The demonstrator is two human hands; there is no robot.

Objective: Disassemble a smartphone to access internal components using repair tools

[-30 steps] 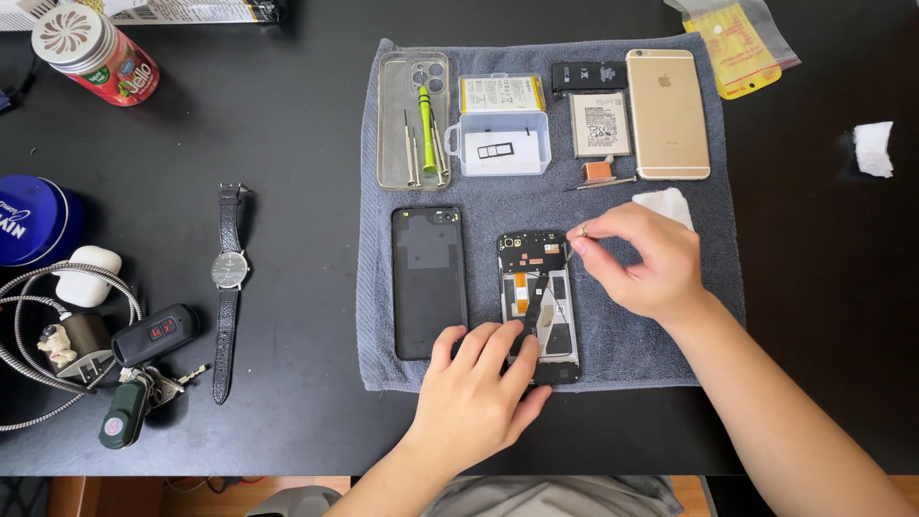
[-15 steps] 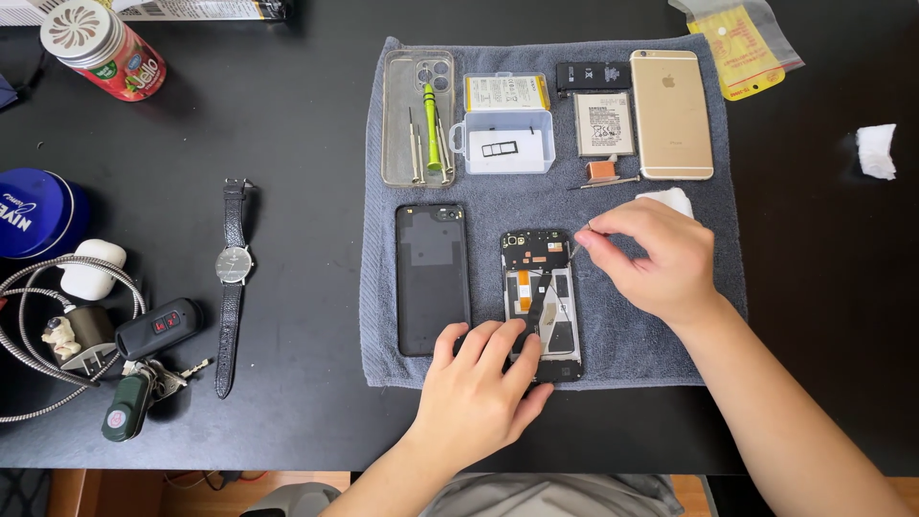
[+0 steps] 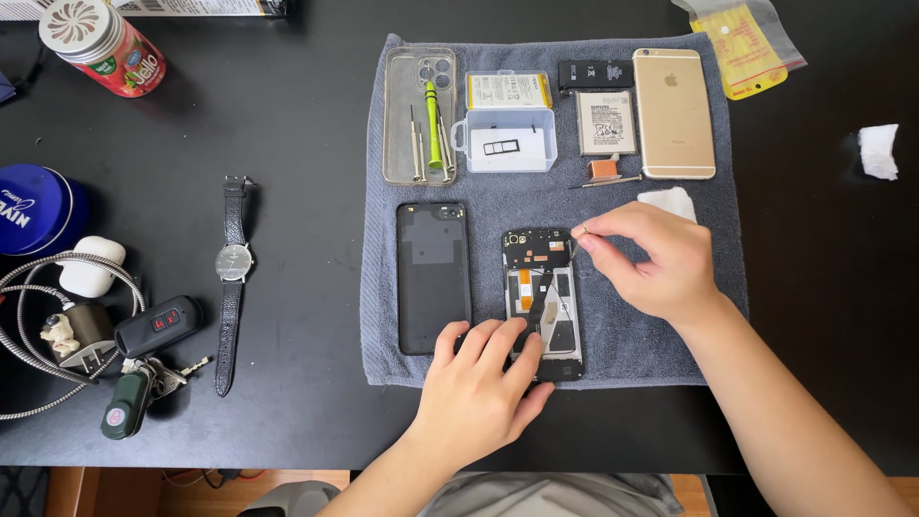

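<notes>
An opened phone [image 3: 542, 287] with its insides showing lies on a grey towel [image 3: 622, 349]. My left hand [image 3: 481, 383] presses its fingers on the phone's lower end. My right hand [image 3: 651, 258] hovers at the phone's upper right corner, thumb and forefinger pinched on something tiny that I cannot make out. The phone's black back cover [image 3: 433, 276] lies just left of the phone.
On the towel's far side lie a clear case with screwdrivers [image 3: 419, 115], a small plastic box [image 3: 507, 139], two batteries [image 3: 605, 123] and a gold phone [image 3: 673, 112]. A wristwatch [image 3: 233, 268], keys [image 3: 144, 373], cable [image 3: 38, 335] and can [image 3: 103, 43] lie left.
My right hand has shifted slightly above the phone's upper right corner. My left hand stays on the phone's lower end.
</notes>
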